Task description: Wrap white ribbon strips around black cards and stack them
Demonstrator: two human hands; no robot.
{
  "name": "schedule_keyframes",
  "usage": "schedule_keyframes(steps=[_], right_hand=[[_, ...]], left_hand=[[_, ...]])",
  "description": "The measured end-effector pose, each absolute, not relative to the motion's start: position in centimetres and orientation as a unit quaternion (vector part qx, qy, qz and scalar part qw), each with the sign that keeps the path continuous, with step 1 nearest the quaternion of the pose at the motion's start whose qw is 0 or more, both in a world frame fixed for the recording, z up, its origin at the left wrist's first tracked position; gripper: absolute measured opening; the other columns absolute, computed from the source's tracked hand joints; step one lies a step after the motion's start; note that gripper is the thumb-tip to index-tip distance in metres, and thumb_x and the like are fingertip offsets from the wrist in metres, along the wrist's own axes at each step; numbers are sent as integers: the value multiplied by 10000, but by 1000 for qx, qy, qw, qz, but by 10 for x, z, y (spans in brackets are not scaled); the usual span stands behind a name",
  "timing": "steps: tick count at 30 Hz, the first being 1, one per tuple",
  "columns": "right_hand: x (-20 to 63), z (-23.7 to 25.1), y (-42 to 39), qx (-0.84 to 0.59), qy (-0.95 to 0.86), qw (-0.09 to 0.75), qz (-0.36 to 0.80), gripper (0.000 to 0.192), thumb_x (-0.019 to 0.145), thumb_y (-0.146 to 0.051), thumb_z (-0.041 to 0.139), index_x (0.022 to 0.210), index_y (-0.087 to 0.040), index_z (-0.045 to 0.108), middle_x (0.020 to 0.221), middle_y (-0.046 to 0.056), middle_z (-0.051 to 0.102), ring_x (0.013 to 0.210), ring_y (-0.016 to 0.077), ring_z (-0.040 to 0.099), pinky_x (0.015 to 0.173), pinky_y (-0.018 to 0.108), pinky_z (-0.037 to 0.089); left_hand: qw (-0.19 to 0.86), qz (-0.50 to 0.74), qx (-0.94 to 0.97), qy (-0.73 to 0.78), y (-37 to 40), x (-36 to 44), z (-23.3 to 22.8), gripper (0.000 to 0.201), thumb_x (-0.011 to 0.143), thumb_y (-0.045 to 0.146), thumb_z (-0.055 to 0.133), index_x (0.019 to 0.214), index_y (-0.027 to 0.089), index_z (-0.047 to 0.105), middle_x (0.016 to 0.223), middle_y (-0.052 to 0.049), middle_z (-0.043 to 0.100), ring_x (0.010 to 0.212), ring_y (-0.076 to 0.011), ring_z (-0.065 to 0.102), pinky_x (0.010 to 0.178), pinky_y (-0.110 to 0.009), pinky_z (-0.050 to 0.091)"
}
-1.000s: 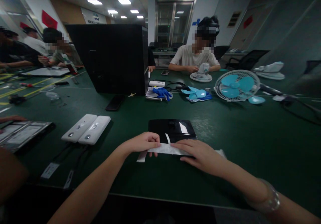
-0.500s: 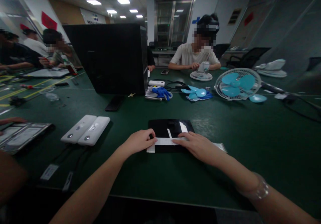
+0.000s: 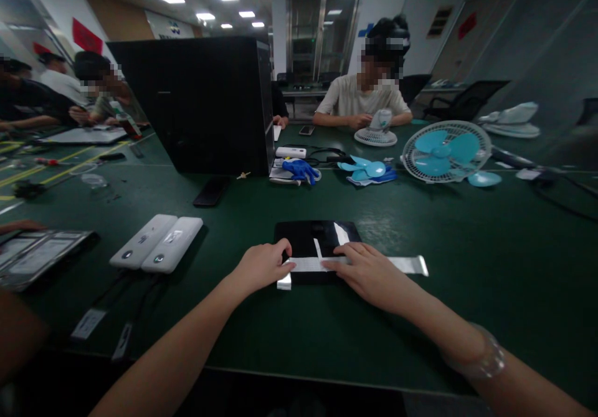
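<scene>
Since the earlier frames both hands had slid away from the bench edge, carrying the white strip [image 3: 405,265] up onto the black flat panel [image 3: 303,233]; the strip's left end, which had lain on the bare bench a second before, now sat at the panel's near left corner.

Head view: the left hand [image 3: 262,265] lay curled, its fingertips pressing the strip's left end down against the panel's near edge. The right hand [image 3: 369,273] lay flat and spread, fingers pointing left, pressing the middle of the strip onto the panel. The strip ran across the panel's near edge and its right end stretched out past the panel onto the green bench [image 3: 467,292]. A small white tab stood up from the strip between the two hands. A clear bangle [image 3: 486,358] circled the right wrist.

Left of the panel lay two white oblong devices [image 3: 156,241] side by side, touching, with cables trailing toward the bench edge. Farther left sat a dark tray [image 3: 42,255]. Behind the panel stood a large black box [image 3: 205,102], a dark phone [image 3: 211,191] in front of it and a blue glove [image 3: 301,171] near its right corner. A fan with blue blades [image 3: 446,152] lay farther right, loose blue blades [image 3: 367,169] beside it. Across the bench a seated person [image 3: 362,96] handled a white fan grille [image 3: 375,136]; other people sat at the far left.
</scene>
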State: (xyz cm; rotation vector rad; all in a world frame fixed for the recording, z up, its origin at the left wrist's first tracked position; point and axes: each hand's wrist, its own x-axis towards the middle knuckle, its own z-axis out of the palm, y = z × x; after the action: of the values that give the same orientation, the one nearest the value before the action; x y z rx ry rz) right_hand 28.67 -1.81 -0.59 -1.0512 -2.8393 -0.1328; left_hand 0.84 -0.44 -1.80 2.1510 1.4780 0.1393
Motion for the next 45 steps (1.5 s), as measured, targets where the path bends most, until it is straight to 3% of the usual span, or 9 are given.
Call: schedule_keyframes(steps=[5, 9, 26, 30, 33, 38, 45], right_hand=[[282, 2, -24, -336, -937, 90, -26, 349, 928, -290, 474, 1263, -270, 569, 1271, 79, 526, 1176, 267, 476, 1015, 529, 376], [279, 3, -29, -319, -941, 107, 38, 286, 957, -258, 404, 1191, -175, 544, 1206, 92, 569, 1150, 222, 498, 1035, 474, 388], [269, 6, -34, -295, -950, 95, 38, 263, 926, -164, 368, 1096, -180, 569, 1057, 77, 613, 1061, 195, 546, 1097, 492, 313], [270, 10, -36, -297, -950, 84, 36, 272, 929, -176, 378, 1126, -183, 564, 1113, 79, 610, 1100, 196, 538, 1105, 482, 312], [275, 9, -30, -314, -944, 90, 47, 378, 930, -265, 445, 1300, -193, 478, 1300, 88, 538, 1209, 213, 485, 1096, 471, 335], [287, 2, -7, -352, -931, 74, 61, 825, 818, -493, 612, 1491, -171, 259, 1461, 140, 378, 1330, 280, 368, 1102, 503, 310], [284, 3, 5, -342, -935, 45, 81, 869, 762, -487, 650, 1497, -220, 271, 1465, 114, 381, 1345, 272, 349, 1128, 493, 251]], left_hand=[[252, 46, 791, 555, -3, 7, -17, 357, 875, 513, 500, 1097, 237, 541, 780, -10, 655, 653, -172, 599, 531, -250, 367], [219, 45, 799, 558, -4, 7, -16, 353, 870, 521, 502, 1090, 249, 545, 773, -6, 651, 677, -186, 605, 551, -266, 360], [187, 90, 790, 577, -8, 7, 0, 293, 921, 494, 439, 969, 239, 574, 703, 4, 641, 653, -178, 604, 564, -263, 341], [178, 108, 777, 594, -9, 7, 3, 278, 925, 476, 437, 953, 237, 575, 715, 3, 644, 666, -176, 604, 585, -260, 349], [186, 118, 770, 599, -8, 6, 4, 282, 928, 475, 430, 941, 232, 573, 698, 7, 639, 641, -169, 599, 566, -258, 350], [177, 119, 768, 605, -8, 6, 4, 275, 924, 462, 442, 939, 229, 589, 700, 0, 643, 652, -171, 607, 555, -256, 359], [167, 108, 767, 611, -6, 6, 3, 288, 925, 469, 437, 956, 230, 596, 713, -6, 642, 681, -177, 617, 570, -256, 377]])
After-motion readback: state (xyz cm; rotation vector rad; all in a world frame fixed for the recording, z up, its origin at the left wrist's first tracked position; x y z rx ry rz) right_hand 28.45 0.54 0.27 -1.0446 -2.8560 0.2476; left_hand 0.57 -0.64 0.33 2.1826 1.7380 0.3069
